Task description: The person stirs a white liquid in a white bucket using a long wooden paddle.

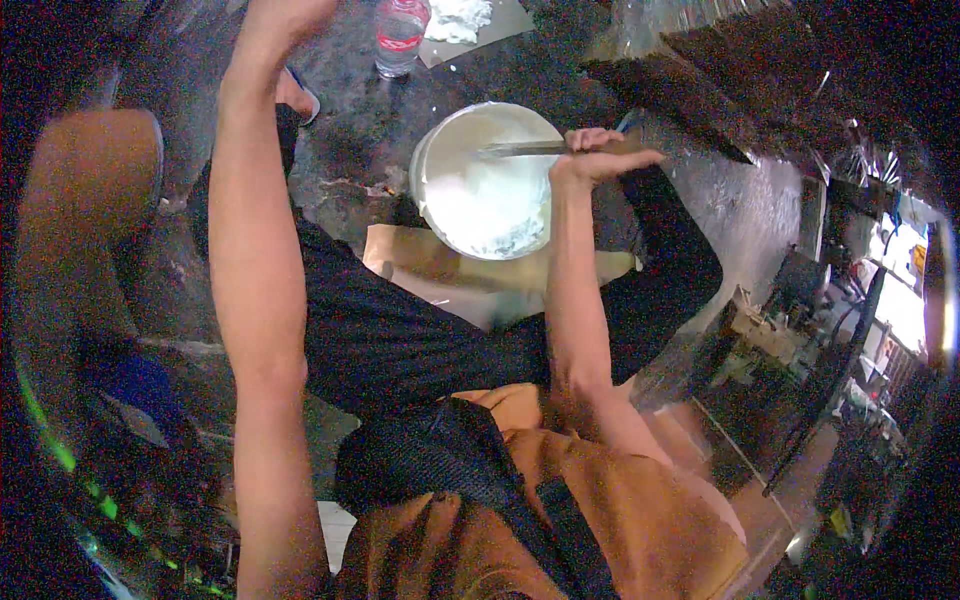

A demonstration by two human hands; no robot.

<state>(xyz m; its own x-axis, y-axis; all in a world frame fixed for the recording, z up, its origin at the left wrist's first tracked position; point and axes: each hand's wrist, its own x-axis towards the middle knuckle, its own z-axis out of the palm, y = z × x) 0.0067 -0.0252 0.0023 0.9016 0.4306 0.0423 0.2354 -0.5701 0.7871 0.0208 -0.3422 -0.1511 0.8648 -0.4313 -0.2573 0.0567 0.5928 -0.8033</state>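
Observation:
A round white bucket [428,190] stands on the floor between my bent legs, with a white, creamy mass [490,205] inside. My right hand [598,158] is at the bucket's right rim, closed on a flat, stick-like tool [525,149]. The tool lies almost level, and its tip reaches over the white mass. My left arm stretches far forward, and my left hand [295,12] is cut off by the upper edge, so its fingers are hidden. Near that hand is a clear bottle [398,62] with a red label band.
White lumps [457,18] lie on a grey sheet [485,42] beyond the bucket. A tan cardboard piece [395,248] lies between the bucket and my legs. At left is a brown stool-like shape [95,160]. Plank-like material [690,60] is at upper right, clutter [770,330] farther right.

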